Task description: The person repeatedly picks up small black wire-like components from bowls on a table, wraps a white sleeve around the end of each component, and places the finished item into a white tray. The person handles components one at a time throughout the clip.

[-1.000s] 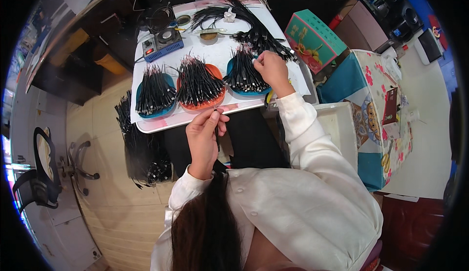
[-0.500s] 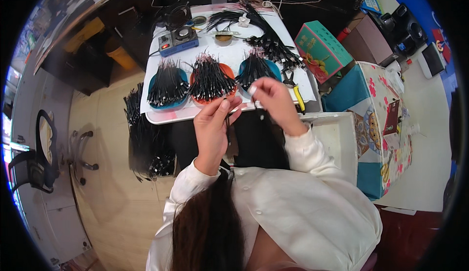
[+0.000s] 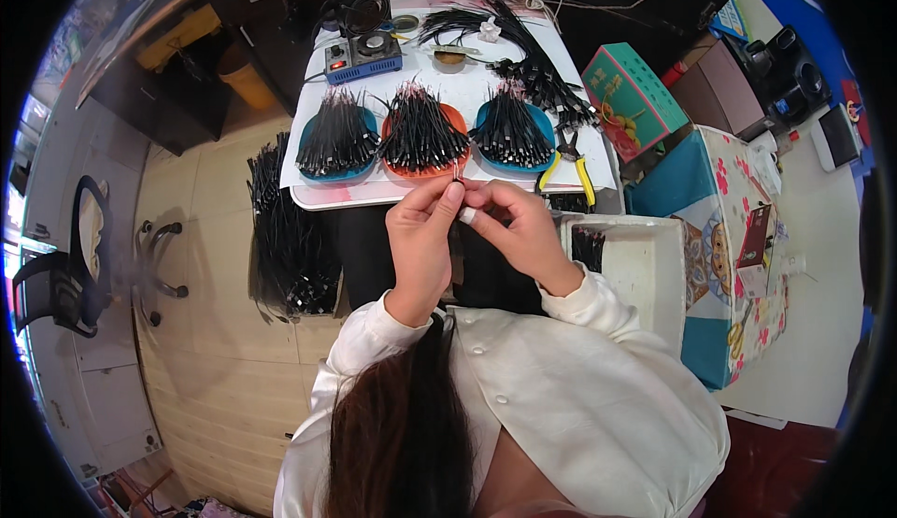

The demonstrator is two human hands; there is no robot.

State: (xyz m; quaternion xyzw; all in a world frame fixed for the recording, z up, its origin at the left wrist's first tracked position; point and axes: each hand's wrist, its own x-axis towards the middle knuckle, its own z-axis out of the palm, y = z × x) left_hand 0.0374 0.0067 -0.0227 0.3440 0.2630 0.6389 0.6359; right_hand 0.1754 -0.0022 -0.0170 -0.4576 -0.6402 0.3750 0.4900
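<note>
My left hand (image 3: 422,242) and my right hand (image 3: 519,233) meet in front of the table's near edge. The left thumb and fingers pinch a thin black cable (image 3: 457,178), whose fine wire ends point up between the hands. The right fingertips press against the same spot, with a white wrap (image 3: 468,215) on one of them. Beyond my hands, black cables (image 3: 420,130) with pale wire tips and light connectors lie heaped in an orange tray (image 3: 392,172). Similar heaps fill a teal tray (image 3: 336,175) on the left and another teal tray (image 3: 547,124) on the right.
Yellow-handled pliers (image 3: 586,182) lie at the table's right edge. A blue device (image 3: 363,71) with a knob, a roll of tape (image 3: 405,23) and more black cables (image 3: 542,74) sit farther back. A white bin (image 3: 645,228) stands right; cable bundles (image 3: 294,247) lie left below.
My right hand has moved left and in to meet the left hand. The dark cable hanging below the right hand no longer shows there. The view has shifted slightly.
</note>
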